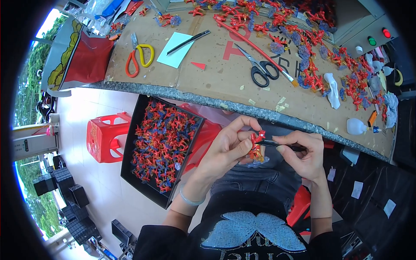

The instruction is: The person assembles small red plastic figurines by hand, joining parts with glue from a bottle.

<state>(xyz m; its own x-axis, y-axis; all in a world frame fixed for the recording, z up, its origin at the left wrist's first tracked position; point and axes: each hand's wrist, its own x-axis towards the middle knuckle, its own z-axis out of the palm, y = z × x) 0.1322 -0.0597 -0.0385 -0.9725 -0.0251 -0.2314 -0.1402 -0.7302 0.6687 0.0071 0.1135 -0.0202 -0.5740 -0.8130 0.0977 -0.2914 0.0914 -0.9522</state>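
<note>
Just past the table edge, above my lap, my left hand (236, 145) pinches a small red figurine (258, 141) with yellow parts and a clear bluish base. My right hand (303, 151) grips a slim black pen-like tool (273, 143), its tip against the figurine. Whether it is a knife, a pen or tweezers cannot be made out. To the left of my left arm, a black tray (128, 167) holds many similar red and blue figurines (162, 138).
Cardboard covers the table (195, 78). On it lie orange-and-yellow scissors (141, 56), black scissors (261, 71), a red-handled brush (260, 50), a black pen-like tool (188, 42) on pale paper (173, 56), and more figurines (303, 52). A red stool (102, 138) stands at left.
</note>
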